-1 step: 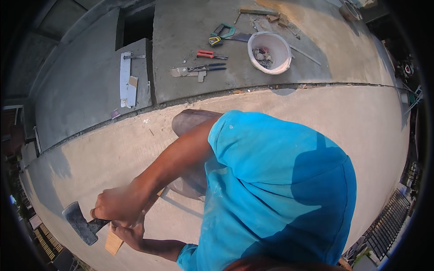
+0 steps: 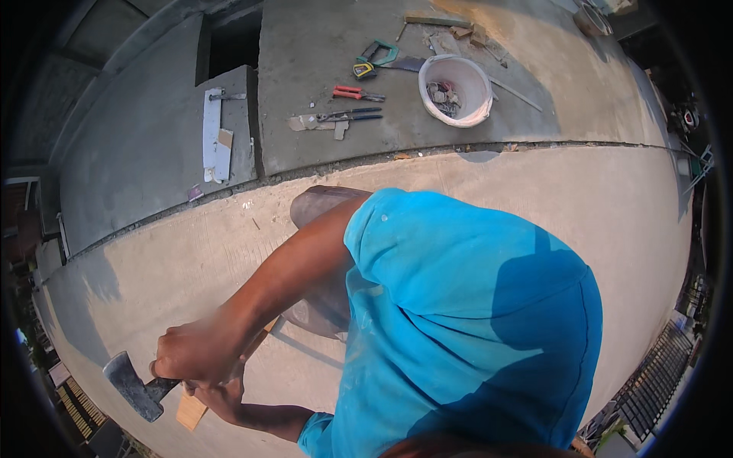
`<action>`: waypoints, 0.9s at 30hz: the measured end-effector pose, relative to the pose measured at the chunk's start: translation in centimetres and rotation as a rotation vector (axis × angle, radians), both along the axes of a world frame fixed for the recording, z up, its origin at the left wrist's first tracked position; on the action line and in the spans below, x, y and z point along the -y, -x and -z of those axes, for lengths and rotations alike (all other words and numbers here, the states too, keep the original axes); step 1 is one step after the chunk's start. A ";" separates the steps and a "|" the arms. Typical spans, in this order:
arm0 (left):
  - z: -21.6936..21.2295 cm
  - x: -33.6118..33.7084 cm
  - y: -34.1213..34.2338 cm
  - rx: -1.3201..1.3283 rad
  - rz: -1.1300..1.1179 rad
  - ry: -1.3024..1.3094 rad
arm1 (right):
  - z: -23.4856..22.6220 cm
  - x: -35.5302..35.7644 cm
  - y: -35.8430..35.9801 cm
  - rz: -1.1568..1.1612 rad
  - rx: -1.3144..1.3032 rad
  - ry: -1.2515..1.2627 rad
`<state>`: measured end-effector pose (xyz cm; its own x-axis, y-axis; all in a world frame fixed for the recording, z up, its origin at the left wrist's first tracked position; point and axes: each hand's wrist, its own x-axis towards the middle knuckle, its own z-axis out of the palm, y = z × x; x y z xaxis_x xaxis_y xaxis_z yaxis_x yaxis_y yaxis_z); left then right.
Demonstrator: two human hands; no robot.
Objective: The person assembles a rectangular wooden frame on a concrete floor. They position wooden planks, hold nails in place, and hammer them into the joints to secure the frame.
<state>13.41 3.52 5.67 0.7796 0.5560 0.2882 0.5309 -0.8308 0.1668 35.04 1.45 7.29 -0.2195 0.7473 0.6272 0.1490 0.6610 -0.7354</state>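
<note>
My right hand [image 2: 195,351] is wrapped round the handle of a hatchet [image 2: 134,387]. Its dark metal head, with one flared edge and a blockier end, sticks out to the left of the fist. Just below, my left hand [image 2: 221,398] has its fingers closed close to the handle; what they pinch is hidden. A light wooden board [image 2: 191,412] shows under the left hand, its middle covered by my hands. Both arms reach out from a blue shirt, and my bent knee [image 2: 328,200] is above the right forearm.
On the grey slab lie red-handled pliers [image 2: 349,91], black-handled cutters [image 2: 351,114], a tape measure [image 2: 364,70] and a green-handled saw [image 2: 378,52]. A white bucket [image 2: 477,88] holds scraps. White metal pieces [image 2: 211,137] lie near a square dark opening [image 2: 233,49] and a groove in the concrete.
The hatchet head has dropped slightly and shifted a little left, with my right hand still round its handle. My left hand and the board have hardly moved.
</note>
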 end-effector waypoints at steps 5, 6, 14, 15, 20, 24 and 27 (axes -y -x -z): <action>-0.4 0.8 0.1 0.014 -0.018 -0.010 | -2.0 1.4 5.1 0.368 0.198 -0.083; -0.6 0.8 0.6 0.012 -0.028 -0.011 | -2.3 2.4 5.9 0.502 0.191 -0.115; -1.3 0.7 -1.7 0.047 0.075 -0.054 | -1.4 1.3 -1.6 0.000 0.018 0.034; -1.1 0.8 -2.4 0.082 0.016 -0.051 | -2.5 1.1 -2.0 -0.027 0.082 0.061; -1.8 1.4 -1.0 0.063 -0.041 -0.044 | -2.7 2.9 3.5 0.293 0.293 -0.207; -1.2 1.5 -0.4 0.080 -0.050 -0.024 | -2.0 3.4 -1.9 0.073 0.052 0.003; -1.8 1.2 -0.9 0.064 -0.050 -0.019 | -3.4 0.6 -1.2 -0.050 0.030 0.205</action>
<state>14.33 2.29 7.48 0.7307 0.5877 0.3473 0.5608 -0.8069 0.1856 36.29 0.87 10.67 -0.2756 0.8465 0.4555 0.1436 0.5047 -0.8513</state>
